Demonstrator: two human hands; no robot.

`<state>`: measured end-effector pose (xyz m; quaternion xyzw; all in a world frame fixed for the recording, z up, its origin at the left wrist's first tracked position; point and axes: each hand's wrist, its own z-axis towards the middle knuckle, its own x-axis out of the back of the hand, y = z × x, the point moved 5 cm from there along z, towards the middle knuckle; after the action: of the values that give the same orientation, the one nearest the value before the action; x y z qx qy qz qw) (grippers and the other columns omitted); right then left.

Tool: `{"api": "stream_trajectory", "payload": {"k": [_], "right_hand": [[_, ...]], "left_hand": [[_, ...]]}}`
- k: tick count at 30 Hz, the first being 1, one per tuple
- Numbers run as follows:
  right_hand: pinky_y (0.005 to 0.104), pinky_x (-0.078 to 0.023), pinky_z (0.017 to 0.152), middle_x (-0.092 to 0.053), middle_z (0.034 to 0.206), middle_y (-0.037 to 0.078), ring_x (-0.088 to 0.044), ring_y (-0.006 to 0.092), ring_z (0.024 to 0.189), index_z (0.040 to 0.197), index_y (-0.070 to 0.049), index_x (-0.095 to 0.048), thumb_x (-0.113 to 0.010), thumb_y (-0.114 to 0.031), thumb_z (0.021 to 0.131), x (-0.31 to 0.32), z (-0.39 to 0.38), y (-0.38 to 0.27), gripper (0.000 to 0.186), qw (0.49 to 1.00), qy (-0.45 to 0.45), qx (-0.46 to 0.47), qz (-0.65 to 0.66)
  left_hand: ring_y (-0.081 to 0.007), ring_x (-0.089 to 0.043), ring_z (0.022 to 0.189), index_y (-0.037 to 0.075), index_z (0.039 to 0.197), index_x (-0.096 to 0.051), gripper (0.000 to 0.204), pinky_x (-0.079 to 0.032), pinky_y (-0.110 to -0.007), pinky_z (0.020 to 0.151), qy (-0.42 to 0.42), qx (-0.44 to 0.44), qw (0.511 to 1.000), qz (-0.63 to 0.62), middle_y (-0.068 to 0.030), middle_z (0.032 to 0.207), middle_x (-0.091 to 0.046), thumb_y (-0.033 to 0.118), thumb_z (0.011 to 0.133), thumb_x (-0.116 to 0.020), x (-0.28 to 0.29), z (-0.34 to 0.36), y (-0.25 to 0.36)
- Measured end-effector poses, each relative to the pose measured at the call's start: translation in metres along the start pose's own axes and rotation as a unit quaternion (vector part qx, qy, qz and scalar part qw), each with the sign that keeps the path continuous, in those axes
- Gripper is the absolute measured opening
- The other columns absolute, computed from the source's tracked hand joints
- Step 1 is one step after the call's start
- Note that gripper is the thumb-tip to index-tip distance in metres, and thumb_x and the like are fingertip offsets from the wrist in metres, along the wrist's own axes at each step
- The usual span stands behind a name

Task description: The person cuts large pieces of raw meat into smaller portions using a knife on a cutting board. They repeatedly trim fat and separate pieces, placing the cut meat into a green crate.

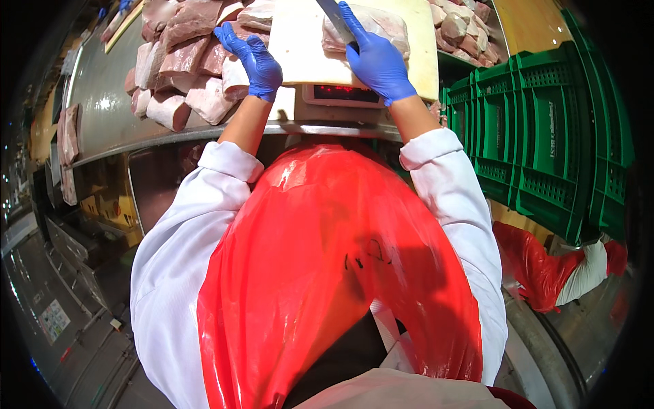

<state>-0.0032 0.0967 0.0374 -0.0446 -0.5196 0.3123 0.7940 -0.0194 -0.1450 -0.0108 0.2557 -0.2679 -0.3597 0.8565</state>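
My right hand [379, 65], in a blue glove, grips a knife [335, 16] whose blade points up and left. Under the blade and fingers lies a pale, fat-covered slab of meat [393, 31] on a cream cutting board [296, 48]. My left hand [259, 66], gloved in blue too, is held open with its fingers stretched out to the left of the board. It hovers over or touches the edge of a heap of pink meat pieces [184, 61]; which of the two I cannot tell.
A scale with a lit red display [344, 93] sits below the board's front edge. Green plastic crates [531, 129] stand at the right, beneath a tray of smaller meat chunks [455, 31]. A meat strip [68, 134] hangs over the steel table [102, 112]. Another person's red apron [538, 262] shows lower right.
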Motion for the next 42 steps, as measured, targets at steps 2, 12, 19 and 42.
{"api": "stream_trajectory", "payload": {"k": [2,12,19,42], "right_hand": [[0.0417,-0.054,0.055,-0.066,0.072,0.016,-0.064,0.0310,0.057,0.124,-0.014,-0.051,-0.058,-0.014,0.092,-0.009,0.005,-0.002,0.033,0.998,-0.051,-0.008,-0.033],[0.0510,-0.054,0.058,-0.066,0.084,0.020,-0.067,0.0397,0.066,0.161,-0.036,-0.024,-0.060,-0.004,0.085,0.088,-0.119,0.019,0.090,0.929,-0.321,-0.036,-0.179],[0.0496,-0.053,0.067,-0.068,0.092,0.023,-0.066,0.0434,0.076,0.160,-0.032,-0.030,-0.061,-0.009,0.091,0.109,-0.113,0.023,0.079,0.982,-0.140,-0.117,0.039],[0.0490,-0.054,0.060,-0.067,0.088,0.020,-0.066,0.0394,0.068,0.160,-0.031,-0.029,-0.064,-0.003,0.084,0.134,-0.157,0.030,0.088,0.936,-0.331,-0.079,-0.091]], "left_hand": [[-0.0364,-0.012,0.154,-0.006,0.157,-0.018,0.060,-0.010,-0.046,0.125,0.013,0.012,1.000,0.008,-0.0236,0.166,-0.012,0.032,0.112,-0.030,0.009,-0.005,-0.006],[-0.0304,-0.042,0.131,-0.006,0.147,-0.034,0.057,-0.032,-0.042,0.113,0.017,0.119,0.988,-0.094,-0.0203,0.142,-0.039,0.017,0.101,-0.059,0.022,-0.018,-0.024],[-0.0239,-0.066,0.070,0.005,0.097,-0.067,0.029,-0.054,-0.037,0.068,-0.195,0.144,0.970,-0.036,-0.0117,0.081,-0.067,0.030,0.086,-0.076,-0.068,-0.013,0.027],[-0.0234,-0.062,0.085,0.006,0.116,-0.062,0.043,-0.052,-0.037,0.075,-0.165,0.061,0.981,-0.079,-0.0137,0.105,-0.061,0.025,0.081,-0.079,-0.031,-0.002,0.036]]}}
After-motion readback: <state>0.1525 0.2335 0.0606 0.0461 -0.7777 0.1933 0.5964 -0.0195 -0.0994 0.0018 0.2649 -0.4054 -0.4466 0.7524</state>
